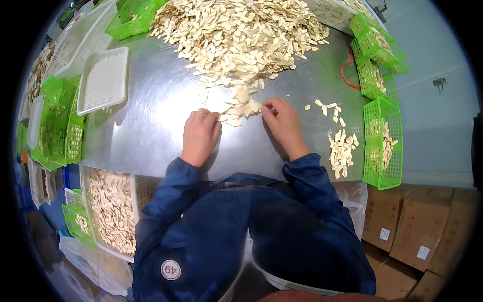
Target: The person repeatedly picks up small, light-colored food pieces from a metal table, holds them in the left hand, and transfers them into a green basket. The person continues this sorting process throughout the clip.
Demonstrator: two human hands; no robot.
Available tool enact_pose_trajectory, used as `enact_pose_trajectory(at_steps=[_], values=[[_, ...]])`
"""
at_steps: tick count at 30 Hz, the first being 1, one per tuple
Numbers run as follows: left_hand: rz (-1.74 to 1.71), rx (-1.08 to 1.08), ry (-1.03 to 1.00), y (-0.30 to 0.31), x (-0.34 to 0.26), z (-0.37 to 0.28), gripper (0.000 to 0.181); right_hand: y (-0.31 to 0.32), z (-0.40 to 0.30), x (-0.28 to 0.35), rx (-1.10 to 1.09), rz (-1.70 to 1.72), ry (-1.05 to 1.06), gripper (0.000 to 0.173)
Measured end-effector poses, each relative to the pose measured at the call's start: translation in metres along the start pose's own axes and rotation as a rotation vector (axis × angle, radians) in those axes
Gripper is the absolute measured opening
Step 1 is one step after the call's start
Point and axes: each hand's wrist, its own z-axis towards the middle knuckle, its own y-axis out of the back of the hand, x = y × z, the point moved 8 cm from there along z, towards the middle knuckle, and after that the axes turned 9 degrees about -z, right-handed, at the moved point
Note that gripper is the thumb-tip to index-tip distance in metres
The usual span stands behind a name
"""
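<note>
A small heap of pale dried slices [241, 102] lies on the metal tabletop in front of me. At its left edge rests my left hand [200, 132], fingers curled, the tips beside a few slices. Across the heap, my right hand [283, 122] has its thumb and forefinger at the right edge of the slices. Whether either hand pinches a slice is hidden by the fingers. Behind this heap, a large pile of the same slices [241, 41] spreads over the far side of the steel table [151, 139].
Loose slices [342, 153] lie at the table's right. Green plastic baskets [396, 151] line that edge, with a red loop [342, 71] nearby. A white tray [103, 81] and green baskets [56, 124] stand left. Below are a slice-filled crate [111, 211] and cardboard boxes [420, 230].
</note>
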Motion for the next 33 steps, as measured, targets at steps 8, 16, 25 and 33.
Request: enact_pose_trajectory(at_steps=[8, 16, 25, 33], values=[[-0.118, 0.137, 0.161, 0.002, 0.003, -0.008, 0.012, -0.02, 0.002, 0.014, 0.012, -0.222, 0.161, 0.021], [-0.62, 0.043, 0.5, -0.016, 0.023, -0.038, 0.009, -0.005, -0.021, -0.033, 0.17, 0.048, -0.146, 0.03], [-1.563, 0.258, 1.05, -0.044, -0.009, -0.059, 0.02, 0.003, -0.034, -0.042, 0.255, 0.238, -0.346, 0.026], [-1.495, 0.461, 1.046, -0.067, -0.023, -0.076, 0.011, 0.034, -0.042, -0.018, 0.09, -0.138, -0.049, 0.018]])
